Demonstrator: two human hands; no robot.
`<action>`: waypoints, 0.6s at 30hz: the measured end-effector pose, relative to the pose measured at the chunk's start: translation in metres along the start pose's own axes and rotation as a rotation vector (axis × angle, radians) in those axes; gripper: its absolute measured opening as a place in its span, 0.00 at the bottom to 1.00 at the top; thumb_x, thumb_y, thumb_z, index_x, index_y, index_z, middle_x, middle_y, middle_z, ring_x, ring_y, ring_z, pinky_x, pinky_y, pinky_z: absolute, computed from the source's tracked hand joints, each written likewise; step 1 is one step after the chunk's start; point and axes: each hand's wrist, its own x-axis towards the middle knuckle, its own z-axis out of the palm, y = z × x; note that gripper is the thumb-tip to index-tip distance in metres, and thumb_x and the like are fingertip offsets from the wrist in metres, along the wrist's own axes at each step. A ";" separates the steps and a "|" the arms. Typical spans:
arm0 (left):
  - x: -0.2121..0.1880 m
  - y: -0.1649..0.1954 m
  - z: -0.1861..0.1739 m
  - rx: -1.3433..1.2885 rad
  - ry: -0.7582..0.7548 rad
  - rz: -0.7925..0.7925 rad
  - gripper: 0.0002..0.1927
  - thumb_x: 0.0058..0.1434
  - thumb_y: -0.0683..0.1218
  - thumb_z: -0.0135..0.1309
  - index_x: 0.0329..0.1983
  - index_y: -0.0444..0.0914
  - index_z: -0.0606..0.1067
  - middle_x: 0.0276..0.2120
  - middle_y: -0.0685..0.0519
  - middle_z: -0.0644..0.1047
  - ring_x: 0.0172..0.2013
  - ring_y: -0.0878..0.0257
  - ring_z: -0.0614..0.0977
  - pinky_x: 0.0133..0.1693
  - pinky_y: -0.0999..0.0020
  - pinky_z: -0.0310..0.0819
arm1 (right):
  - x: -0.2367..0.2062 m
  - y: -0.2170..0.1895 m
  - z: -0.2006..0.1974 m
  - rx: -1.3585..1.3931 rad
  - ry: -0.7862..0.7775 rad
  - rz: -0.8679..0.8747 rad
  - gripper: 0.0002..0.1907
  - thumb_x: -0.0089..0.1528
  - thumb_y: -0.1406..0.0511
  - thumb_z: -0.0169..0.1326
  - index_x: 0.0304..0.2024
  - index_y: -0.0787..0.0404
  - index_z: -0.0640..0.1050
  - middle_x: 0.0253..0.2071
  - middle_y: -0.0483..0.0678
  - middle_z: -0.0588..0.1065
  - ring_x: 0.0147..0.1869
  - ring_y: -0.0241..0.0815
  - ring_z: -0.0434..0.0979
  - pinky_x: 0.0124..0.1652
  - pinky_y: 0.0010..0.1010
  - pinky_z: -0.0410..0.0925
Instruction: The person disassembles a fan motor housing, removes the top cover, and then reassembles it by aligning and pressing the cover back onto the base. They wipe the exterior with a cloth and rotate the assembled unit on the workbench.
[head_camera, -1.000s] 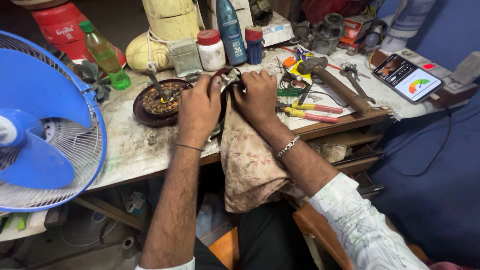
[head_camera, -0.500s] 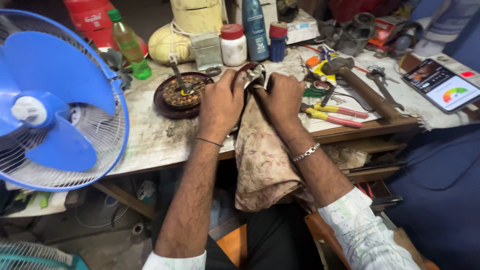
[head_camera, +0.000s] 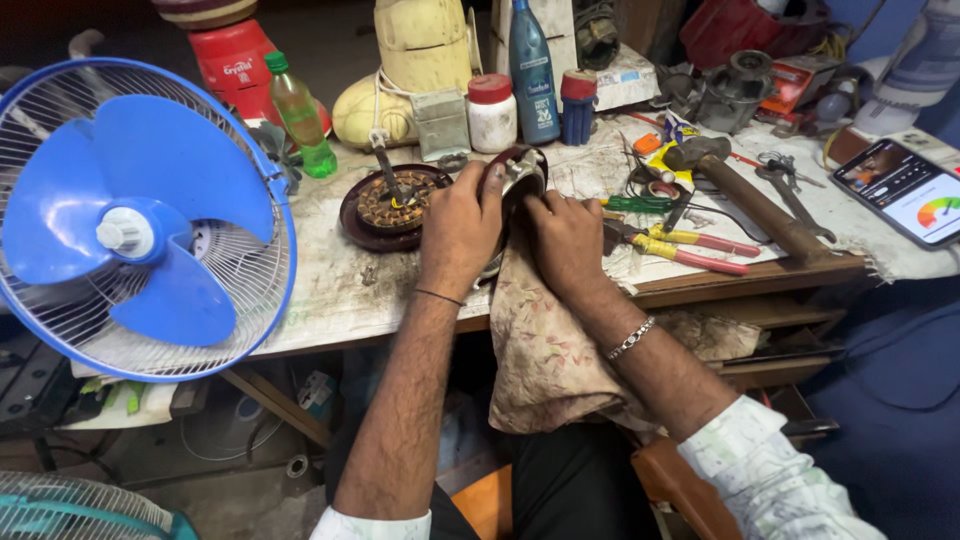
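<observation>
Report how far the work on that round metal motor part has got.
Done: the motor is apart; its copper-wound core sits bare on the bench, separate from the cover. In hand: the left hand and right hand grip the round metal cover over a stained cloth. Left: cover and core remain unjoined; pliers and hammer lie unused nearby.

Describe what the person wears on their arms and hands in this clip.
Both hands are bare, no gloves. The left hand has a thin dark thread band at the wrist. The right hand has a silver chain bracelet. White patterned sleeves are rolled up past the forearms.
</observation>
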 end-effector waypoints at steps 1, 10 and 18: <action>0.000 -0.001 0.000 -0.004 0.003 0.006 0.15 0.71 0.53 0.48 0.42 0.37 0.77 0.31 0.35 0.80 0.36 0.34 0.82 0.37 0.42 0.74 | -0.002 0.001 0.001 -0.051 -0.008 -0.054 0.15 0.58 0.65 0.59 0.47 0.60 0.83 0.40 0.50 0.76 0.43 0.48 0.77 0.45 0.44 0.63; 0.001 -0.005 0.004 0.010 0.015 0.005 0.17 0.72 0.54 0.48 0.40 0.37 0.77 0.30 0.35 0.80 0.36 0.33 0.82 0.38 0.41 0.74 | -0.018 -0.020 -0.002 0.194 -0.342 -0.047 0.10 0.64 0.65 0.54 0.41 0.65 0.83 0.44 0.56 0.73 0.50 0.55 0.74 0.48 0.45 0.67; 0.004 -0.001 0.004 0.059 0.025 -0.019 0.16 0.71 0.54 0.47 0.43 0.38 0.77 0.30 0.34 0.80 0.35 0.33 0.81 0.37 0.39 0.73 | -0.039 -0.041 -0.011 0.727 -0.368 0.181 0.19 0.61 0.63 0.58 0.52 0.68 0.80 0.42 0.61 0.71 0.48 0.57 0.75 0.48 0.44 0.69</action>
